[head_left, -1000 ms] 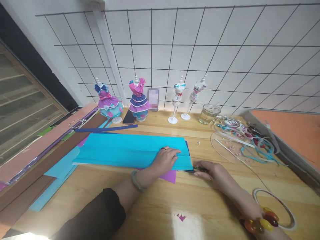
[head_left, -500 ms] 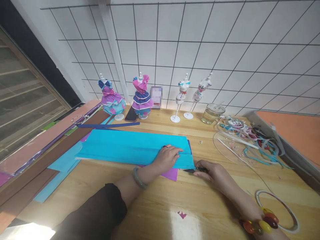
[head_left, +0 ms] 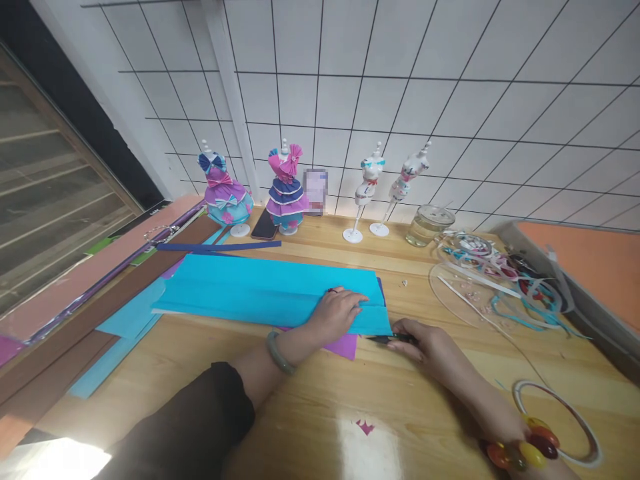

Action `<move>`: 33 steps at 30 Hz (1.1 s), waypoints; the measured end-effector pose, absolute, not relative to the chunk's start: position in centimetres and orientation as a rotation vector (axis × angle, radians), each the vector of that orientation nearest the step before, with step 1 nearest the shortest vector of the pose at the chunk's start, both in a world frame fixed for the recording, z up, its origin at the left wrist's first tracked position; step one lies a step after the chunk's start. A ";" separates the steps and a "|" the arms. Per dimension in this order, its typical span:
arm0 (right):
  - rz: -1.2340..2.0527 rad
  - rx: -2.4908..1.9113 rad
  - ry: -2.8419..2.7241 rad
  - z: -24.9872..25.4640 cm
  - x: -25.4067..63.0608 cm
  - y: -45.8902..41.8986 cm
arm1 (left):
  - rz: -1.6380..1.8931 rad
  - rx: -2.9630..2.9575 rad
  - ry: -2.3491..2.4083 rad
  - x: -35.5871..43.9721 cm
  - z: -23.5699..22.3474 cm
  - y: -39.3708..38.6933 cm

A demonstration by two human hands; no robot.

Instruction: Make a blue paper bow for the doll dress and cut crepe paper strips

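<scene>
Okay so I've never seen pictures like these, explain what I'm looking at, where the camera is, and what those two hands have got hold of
There's no machine here: these are a person's own bare hands. Every picture comes from one camera worn on the head, looking forward and down.

The left hand lies flat on a bright blue sheet, with a purple piece showing beneath it. The right hand grips a dark tool, perhaps scissors, at the sheet's near right corner.

Behind, on the wooden table, stand two miniature dress forms in ruffled dresses, two without dresses, and a glass jar. A tangle of ribbons lies to the right.
</scene>
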State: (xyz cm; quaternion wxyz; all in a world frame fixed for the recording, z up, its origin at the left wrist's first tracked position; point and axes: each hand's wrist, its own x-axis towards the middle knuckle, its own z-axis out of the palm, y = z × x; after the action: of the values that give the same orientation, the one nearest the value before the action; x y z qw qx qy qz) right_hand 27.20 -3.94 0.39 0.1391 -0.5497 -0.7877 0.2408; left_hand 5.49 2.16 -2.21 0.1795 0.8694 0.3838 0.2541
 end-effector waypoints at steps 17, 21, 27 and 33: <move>0.618 -1.632 -2.250 -0.3 26.9 -4.0 | 0.719 2.427 1.090 5.5 -1.5 2.0; 0.633 -1.662 -2.223 -0.3 27.0 -4.1 | 0.716 2.426 1.103 5.5 -1.5 2.0; 0.652 -1.660 -2.255 -0.2 27.0 -4.2 | 0.716 2.424 1.106 5.5 -1.8 2.0; 0.610 -1.646 -2.276 -0.1 26.4 -4.1 | 0.729 2.403 1.103 5.4 -1.8 2.0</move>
State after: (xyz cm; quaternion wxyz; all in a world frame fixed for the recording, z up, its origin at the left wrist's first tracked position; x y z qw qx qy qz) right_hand 26.37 -4.06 -0.12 0.1332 -0.5674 -0.7849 0.2103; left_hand 5.42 2.03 -1.81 0.1980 0.8589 0.3940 0.2605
